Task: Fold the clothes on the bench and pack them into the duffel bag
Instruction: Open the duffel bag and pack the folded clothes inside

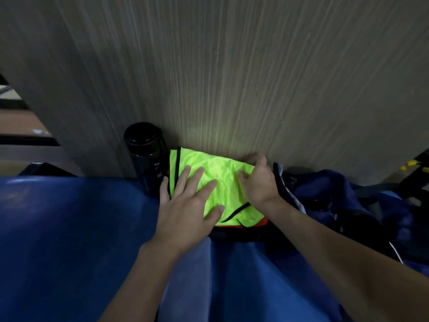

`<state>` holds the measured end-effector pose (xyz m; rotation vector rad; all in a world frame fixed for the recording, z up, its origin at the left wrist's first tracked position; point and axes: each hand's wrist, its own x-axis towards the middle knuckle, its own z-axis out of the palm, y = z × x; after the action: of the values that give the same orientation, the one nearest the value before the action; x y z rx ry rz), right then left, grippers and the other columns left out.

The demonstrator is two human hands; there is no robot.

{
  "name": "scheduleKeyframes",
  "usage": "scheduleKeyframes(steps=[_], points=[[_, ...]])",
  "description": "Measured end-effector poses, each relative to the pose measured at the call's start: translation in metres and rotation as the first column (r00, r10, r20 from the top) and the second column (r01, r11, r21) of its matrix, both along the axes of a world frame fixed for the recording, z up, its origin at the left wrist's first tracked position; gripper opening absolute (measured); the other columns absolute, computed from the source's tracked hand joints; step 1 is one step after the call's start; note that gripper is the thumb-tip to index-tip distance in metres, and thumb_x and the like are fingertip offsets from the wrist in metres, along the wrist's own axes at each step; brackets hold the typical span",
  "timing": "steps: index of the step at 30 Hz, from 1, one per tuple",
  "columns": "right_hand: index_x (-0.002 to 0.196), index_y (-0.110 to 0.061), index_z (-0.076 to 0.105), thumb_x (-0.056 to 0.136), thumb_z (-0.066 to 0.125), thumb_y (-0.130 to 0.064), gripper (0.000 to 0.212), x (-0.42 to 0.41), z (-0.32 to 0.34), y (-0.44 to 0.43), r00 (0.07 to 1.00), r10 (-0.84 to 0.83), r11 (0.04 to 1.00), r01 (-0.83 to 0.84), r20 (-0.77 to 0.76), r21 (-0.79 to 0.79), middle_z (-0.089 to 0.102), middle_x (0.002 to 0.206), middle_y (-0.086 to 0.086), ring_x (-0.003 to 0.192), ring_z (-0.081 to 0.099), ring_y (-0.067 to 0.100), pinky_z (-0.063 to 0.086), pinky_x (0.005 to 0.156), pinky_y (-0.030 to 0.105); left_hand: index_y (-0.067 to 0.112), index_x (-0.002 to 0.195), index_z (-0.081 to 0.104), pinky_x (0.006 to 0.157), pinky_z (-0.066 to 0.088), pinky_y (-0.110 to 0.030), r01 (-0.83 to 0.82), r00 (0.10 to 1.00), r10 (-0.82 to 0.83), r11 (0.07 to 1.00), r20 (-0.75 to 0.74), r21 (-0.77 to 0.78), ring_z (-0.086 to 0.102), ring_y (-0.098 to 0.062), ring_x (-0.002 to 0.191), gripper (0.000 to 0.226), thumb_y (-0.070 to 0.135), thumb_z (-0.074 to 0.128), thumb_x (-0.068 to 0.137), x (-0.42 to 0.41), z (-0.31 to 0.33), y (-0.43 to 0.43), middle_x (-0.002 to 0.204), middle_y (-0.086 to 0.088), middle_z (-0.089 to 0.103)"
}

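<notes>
A neon-yellow mesh vest (218, 180), folded into a rough rectangle with black trim, is laid on a pile of orange and dark clothes (234, 227) on the smooth blue bench (69, 217). The vest is pressed by the flat left hand (185, 205), and its far right corner is pinched by the right hand (261, 182). A black cylindrical bottle (146, 154) stands just left of the vest. A crumpled navy duffel bag (325, 191) lies just right of the vest, and its inside cannot be made out.

neon yellow vest (222, 180) lies folded flat on the blue bench (69, 228), on top of a stack. an orange garment (262, 223) and a dark garment (232, 233) show under the vest's near edge. left hand (185, 212) is flat on the vest's left half, fingers spread. right hand (260, 182) grips the vest's far right corner, thumb on top. black bottle (146, 156) stands just left of the vest. dark blue duffel bag (325, 189) is just right of the vest. wood-grain wall (232, 77) is right behind the vest.
</notes>
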<state>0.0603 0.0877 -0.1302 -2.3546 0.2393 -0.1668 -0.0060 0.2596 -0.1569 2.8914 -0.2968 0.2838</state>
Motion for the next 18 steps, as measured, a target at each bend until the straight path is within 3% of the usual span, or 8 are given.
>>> scheduleKeyframes(steps=[3,8,11,15,18], points=[[0.137,0.002,0.037,0.09,0.065,-0.02,0.058,0.011,0.003,-0.001,0.999,-0.009,1.0,0.008,-0.039,-0.03,0.049,0.132,0.022,0.124,0.046,0.034,0.036,0.1,0.033,0.042,0.15,0.033,0.12,-0.001,-0.057,0.002,1.0,-0.002,1.0,0.006,-0.022,-0.013,-0.012,0.152,0.072,0.071,0.018,0.086,0.0,-0.001,0.0,0.167,0.011,0.006],[0.113,-0.002,0.062,0.088,0.066,-0.02,0.032,0.017,0.003,-0.007,0.994,0.052,0.99,-0.064,-0.095,-0.124,0.052,0.125,0.018,0.112,0.052,0.032,0.04,0.096,0.03,0.043,0.15,0.032,0.121,-0.003,-0.056,0.005,1.0,-0.005,0.999,0.002,-0.043,-0.013,-0.011,0.152,0.072,0.07,0.017,0.085,0.0,0.001,0.002,0.166,0.013,0.006],[0.121,-0.007,0.059,0.091,0.063,-0.018,0.032,0.011,0.007,-0.01,0.996,0.061,0.994,-0.066,-0.067,-0.085,0.047,0.127,0.012,0.119,0.048,0.026,0.034,0.1,0.025,0.043,0.151,0.031,0.12,-0.004,-0.057,0.006,1.0,-0.006,0.999,0.001,-0.042,-0.015,-0.011,0.152,0.072,0.071,0.016,0.086,-0.001,0.0,0.003,0.166,0.013,0.004],[0.116,-0.011,0.051,0.093,0.06,-0.018,0.026,0.002,0.016,-0.011,0.995,0.077,0.997,-0.079,0.059,0.026,0.059,0.1,0.005,0.093,0.059,0.022,0.042,0.072,0.027,0.044,0.151,0.03,0.117,-0.006,-0.064,-0.002,1.0,0.002,0.999,-0.014,-0.037,-0.017,-0.01,0.151,0.071,0.07,0.016,0.086,-0.002,0.001,0.003,0.166,0.014,0.002],[0.114,-0.014,0.045,0.085,0.074,-0.021,0.041,-0.004,0.022,-0.013,0.995,0.094,0.972,-0.083,-0.037,0.222,0.055,0.092,-0.003,0.082,0.056,0.01,0.05,0.072,0.028,0.043,0.15,0.032,0.116,-0.005,-0.065,0.001,1.0,-0.001,0.999,-0.01,-0.052,-0.016,-0.01,0.151,0.071,0.07,0.019,0.086,-0.001,0.0,0.003,0.165,0.014,0.005]])
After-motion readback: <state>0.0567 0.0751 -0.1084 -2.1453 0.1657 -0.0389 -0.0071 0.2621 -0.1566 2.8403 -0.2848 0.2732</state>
